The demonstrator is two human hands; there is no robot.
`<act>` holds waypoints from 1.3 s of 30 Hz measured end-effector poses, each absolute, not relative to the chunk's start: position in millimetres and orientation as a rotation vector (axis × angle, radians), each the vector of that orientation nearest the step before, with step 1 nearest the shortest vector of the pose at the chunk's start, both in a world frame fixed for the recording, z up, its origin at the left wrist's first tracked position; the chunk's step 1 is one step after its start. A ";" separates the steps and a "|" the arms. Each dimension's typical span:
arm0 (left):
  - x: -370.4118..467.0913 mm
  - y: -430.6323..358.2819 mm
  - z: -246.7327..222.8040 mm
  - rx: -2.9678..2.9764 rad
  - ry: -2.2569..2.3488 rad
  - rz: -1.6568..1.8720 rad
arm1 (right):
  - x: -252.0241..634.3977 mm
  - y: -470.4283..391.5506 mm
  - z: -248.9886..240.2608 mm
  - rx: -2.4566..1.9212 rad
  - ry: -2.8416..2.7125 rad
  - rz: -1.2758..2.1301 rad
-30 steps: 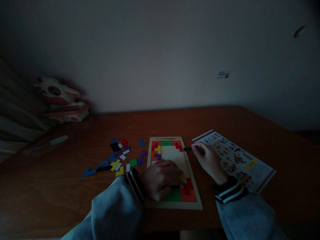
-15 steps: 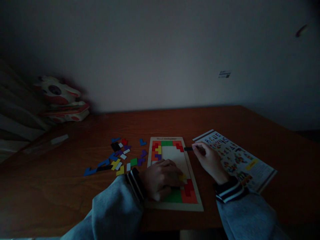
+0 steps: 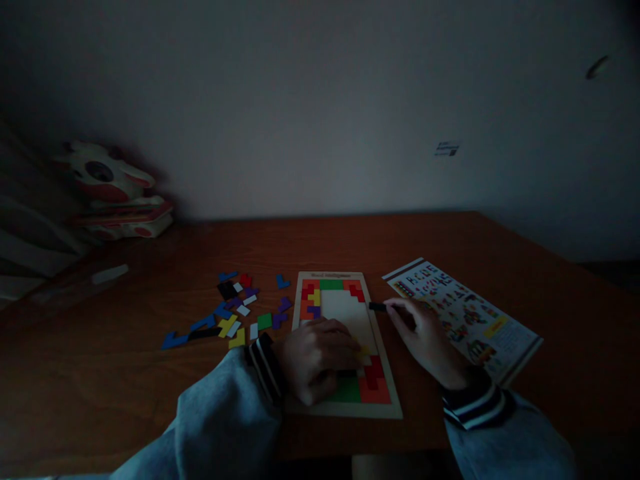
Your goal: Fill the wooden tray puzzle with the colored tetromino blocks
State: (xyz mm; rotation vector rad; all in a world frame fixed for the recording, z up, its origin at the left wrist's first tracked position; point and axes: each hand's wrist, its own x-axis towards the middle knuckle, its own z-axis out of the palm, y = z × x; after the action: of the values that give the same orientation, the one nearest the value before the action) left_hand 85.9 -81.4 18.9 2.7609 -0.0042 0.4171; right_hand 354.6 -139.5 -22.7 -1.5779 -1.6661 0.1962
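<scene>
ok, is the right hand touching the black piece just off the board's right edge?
Touching. The head view shows the right hand pinching one end of the black piece, no gap visible between them.

"Wood" on board (image 3: 345,303), "BCDE" on sheet (image 3: 473,313)

Puzzle board (image 3: 346,308) on table (image 3: 100,373), between loose pieces (image 3: 265,321) left, sheet (image 3: 470,312) right

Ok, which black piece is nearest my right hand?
The strip pinched in your right hand, by the right edge of the board; other clearly visible black pieces lie loose left of the board.
</scene>
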 end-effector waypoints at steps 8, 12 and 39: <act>81.6 -81.2 12.9 2.817 -0.033 0.405 | 342.3 -169.6 -11.6 -1.538 -1.884 0.158; 82.3 -81.0 12.2 2.800 -0.032 0.413 | 335.8 -177.5 -11.7 -1.549 -1.953 0.224; 85.8 -86.5 19.6 2.701 -0.121 0.428 | 335.8 -177.8 -4.8 -1.491 -2.087 0.356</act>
State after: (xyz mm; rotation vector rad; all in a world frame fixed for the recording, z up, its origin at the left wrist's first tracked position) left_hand 85.8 -86.5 19.6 2.7005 -0.1207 0.4276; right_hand 335.8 -177.8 -4.8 -1.4914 -2.0870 0.3556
